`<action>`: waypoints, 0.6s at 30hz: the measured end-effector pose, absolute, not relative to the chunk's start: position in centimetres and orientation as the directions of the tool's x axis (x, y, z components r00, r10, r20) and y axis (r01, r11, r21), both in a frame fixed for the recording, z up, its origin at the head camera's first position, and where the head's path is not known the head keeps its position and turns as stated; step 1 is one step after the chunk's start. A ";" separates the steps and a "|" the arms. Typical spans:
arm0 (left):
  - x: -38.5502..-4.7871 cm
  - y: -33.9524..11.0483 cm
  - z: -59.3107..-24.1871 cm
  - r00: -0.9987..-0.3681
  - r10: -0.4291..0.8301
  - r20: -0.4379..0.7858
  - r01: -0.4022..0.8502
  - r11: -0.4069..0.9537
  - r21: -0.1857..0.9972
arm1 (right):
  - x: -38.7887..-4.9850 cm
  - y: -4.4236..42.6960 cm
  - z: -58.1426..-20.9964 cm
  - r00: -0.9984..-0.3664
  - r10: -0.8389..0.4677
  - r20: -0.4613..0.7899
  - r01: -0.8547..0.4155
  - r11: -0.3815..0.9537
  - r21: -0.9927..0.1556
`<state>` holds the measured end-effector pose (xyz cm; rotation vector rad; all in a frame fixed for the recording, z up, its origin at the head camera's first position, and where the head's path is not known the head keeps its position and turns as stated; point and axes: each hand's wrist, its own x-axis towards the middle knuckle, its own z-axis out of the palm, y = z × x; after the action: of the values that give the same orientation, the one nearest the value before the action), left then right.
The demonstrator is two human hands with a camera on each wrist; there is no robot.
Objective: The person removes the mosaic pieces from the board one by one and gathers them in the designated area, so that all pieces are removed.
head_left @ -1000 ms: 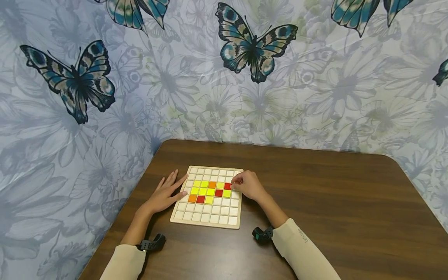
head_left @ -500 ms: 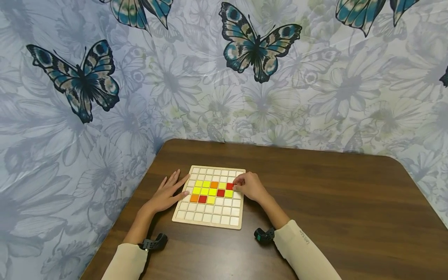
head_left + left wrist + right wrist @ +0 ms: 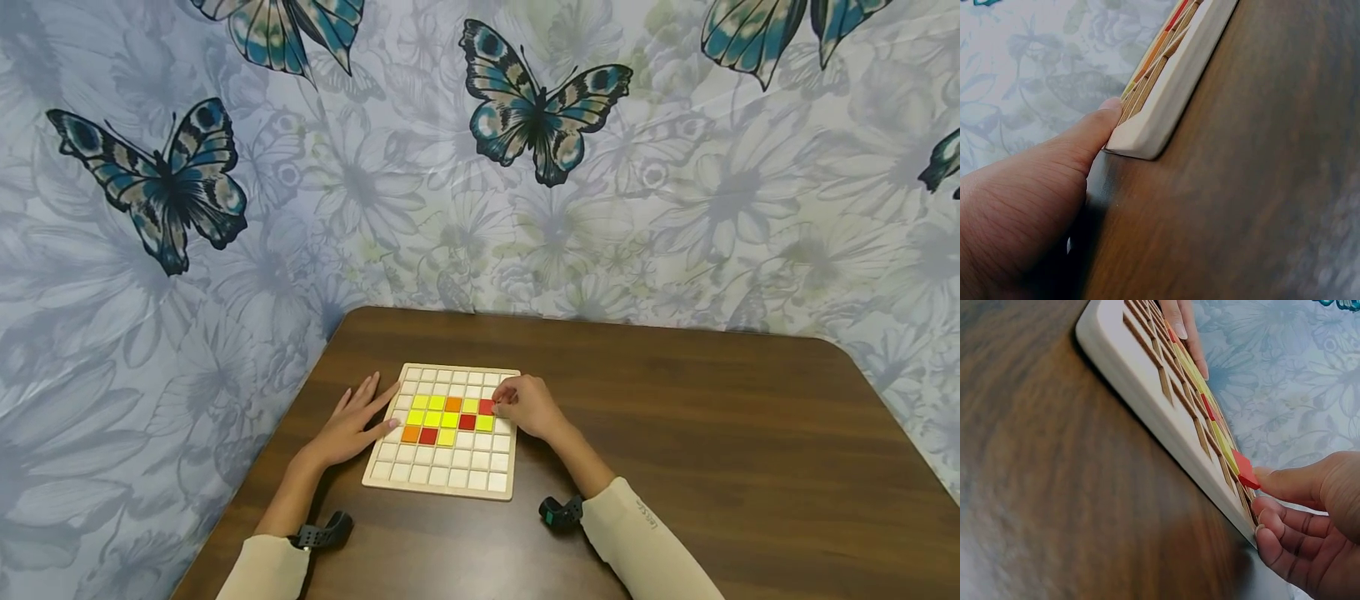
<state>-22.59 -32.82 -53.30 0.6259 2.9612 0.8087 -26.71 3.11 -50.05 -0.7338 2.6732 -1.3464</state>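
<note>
Nearest, two cream sleeves [image 3: 648,542] and two black wrist devices [image 3: 326,533] lie on the near side of the board. The grid board [image 3: 438,490] is a flat, pale wooden square with rounded corners, divided into pale cells by raised brown ridges. Coloured tiles [image 3: 432,419] occupy its middle: near row orange, red, yellow; next row three yellow, red, yellow; far row yellow, yellow, orange, yellow, red. Left hand [image 3: 348,429]: fingers spread, thumb on the board's left edge. Right hand [image 3: 528,406]: at the board's right side, pinching a glossy red tile [image 3: 1245,470], tilted, at the right end of the far coloured row. Beyond the board, the brown table [image 3: 675,433] meets a butterfly-and-flower backdrop [image 3: 420,250].
</note>
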 end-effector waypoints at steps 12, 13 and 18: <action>-22.5 -32.7 -53.4 -0.925 0.371 0.078 0.360 0.794 0.489 | -27.0 3.0 -50.6 -0.891 -0.413 0.191 -0.404 0.525 -0.749; -22.5 -32.8 -53.5 -0.925 0.371 0.078 0.359 0.793 0.492 | -27.0 3.0 -50.6 -0.892 -0.409 0.192 -0.402 0.524 -0.751; -22.6 -32.9 -53.4 -0.925 0.372 0.075 0.358 0.792 0.495 | -27.0 2.9 -50.5 -0.898 -0.391 0.203 -0.397 0.520 -0.756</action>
<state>-22.63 -32.87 -53.41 0.6008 2.9488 0.8066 -26.97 2.93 -50.48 -0.7121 2.7451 -1.3684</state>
